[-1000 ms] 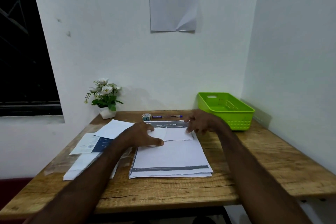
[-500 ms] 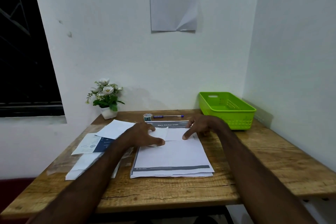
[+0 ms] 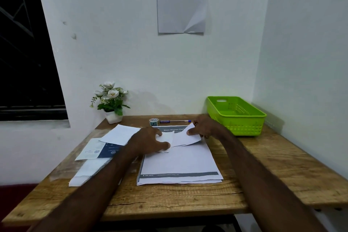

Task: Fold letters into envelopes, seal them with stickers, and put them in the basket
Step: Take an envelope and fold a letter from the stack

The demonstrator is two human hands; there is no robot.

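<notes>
Folding step in hand. Left hand [image 3: 148, 142] presses spread fingers on the folded letter [image 3: 181, 138], which lies atop the paper stack [image 3: 178, 164]. Right hand [image 3: 204, 128] pinches its raised right flap. Next: lay flap over, crease flat. Basket [image 3: 244, 118] holds nothing visible.

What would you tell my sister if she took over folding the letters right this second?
Left hand: fingers spread, pressing the folded letter flat on the paper stack.
Right hand: pinching the letter's right flap and lifting it.
Envelopes lie to the left; sticker roll and pen sit by the wall; green basket at right looks empty.
Done: the first folds. Left: finish folding, slip it into an envelope, sticker it, put it in the basket.
</notes>
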